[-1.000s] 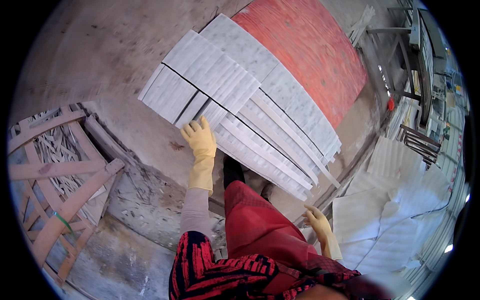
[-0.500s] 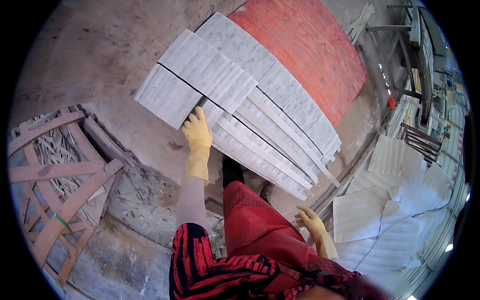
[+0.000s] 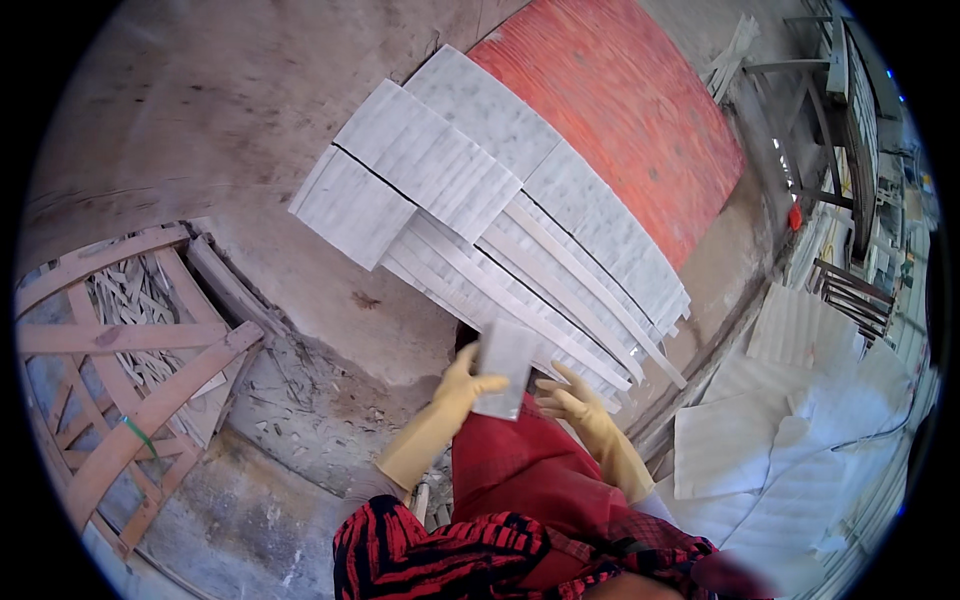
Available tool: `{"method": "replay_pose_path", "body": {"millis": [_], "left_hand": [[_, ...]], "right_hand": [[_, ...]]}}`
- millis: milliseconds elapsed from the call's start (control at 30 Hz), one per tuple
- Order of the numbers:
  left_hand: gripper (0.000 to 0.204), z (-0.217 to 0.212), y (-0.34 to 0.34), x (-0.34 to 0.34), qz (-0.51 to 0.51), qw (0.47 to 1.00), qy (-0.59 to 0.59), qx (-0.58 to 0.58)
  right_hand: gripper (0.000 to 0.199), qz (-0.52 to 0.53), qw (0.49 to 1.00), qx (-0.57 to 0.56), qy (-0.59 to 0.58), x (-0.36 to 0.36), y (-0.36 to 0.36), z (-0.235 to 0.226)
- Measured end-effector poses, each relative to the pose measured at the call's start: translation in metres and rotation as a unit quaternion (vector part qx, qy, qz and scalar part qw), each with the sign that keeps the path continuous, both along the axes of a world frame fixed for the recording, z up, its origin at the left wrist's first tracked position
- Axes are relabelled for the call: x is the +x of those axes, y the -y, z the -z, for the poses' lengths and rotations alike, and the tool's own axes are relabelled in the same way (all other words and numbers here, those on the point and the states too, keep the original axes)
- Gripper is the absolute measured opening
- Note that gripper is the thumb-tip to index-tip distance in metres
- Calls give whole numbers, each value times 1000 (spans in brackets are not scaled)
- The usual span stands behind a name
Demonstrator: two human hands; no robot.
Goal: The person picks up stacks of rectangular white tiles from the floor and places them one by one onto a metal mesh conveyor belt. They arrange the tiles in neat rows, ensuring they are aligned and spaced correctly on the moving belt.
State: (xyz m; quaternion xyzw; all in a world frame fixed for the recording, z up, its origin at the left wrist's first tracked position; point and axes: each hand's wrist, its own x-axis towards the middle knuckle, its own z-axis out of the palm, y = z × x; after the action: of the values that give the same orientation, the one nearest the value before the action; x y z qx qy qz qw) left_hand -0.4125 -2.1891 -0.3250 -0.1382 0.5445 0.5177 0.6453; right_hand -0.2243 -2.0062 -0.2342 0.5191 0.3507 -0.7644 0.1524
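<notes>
My left hand (image 3: 462, 383), in a yellow rubber glove, grips a grey-white rectangular stone tile (image 3: 505, 368) in front of my red apron (image 3: 510, 455). The tile is a little blurred. On the other side of it, my right hand (image 3: 575, 400), gloved alike, is apart from the tile with its fingers spread. Ahead lie rows of marbled grey tiles (image 3: 358, 205), some stacked higher at the left end. Long pale strips (image 3: 570, 262) run across the rows toward the right.
Beyond the tiles is a red board (image 3: 620, 110). A wooden crate (image 3: 150, 410) holding thin offcuts stands at left. White foam sheets (image 3: 730, 430) lie at right, below dark metal racks (image 3: 850, 130). Rubble (image 3: 310, 390) covers the ground near the crate.
My left hand has drawn a tile off the near row and brought it back toward my body. My right hand has come up and inward, close to the tile.
</notes>
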Motion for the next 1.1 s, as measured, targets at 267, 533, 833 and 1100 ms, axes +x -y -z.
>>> {"method": "replay_pose_path", "body": {"millis": [267,533,833,1100], "left_hand": [[108,-41,-45,63,85,982,23,168],[98,-47,-65,26,212,948,-113,209],[79,61,-44,-193,303,630,-644,-310],[85,97,-57,-201,342,604,-605,-390]], "right_hand": [[90,123,991,36,-29,-18,-10,-36],[86,162,984,69,-2,-32,-20,-36],[91,184,983,-2,27,-21,-19,-22],[84,171,984,-14,39,-31,-21,-23]]}}
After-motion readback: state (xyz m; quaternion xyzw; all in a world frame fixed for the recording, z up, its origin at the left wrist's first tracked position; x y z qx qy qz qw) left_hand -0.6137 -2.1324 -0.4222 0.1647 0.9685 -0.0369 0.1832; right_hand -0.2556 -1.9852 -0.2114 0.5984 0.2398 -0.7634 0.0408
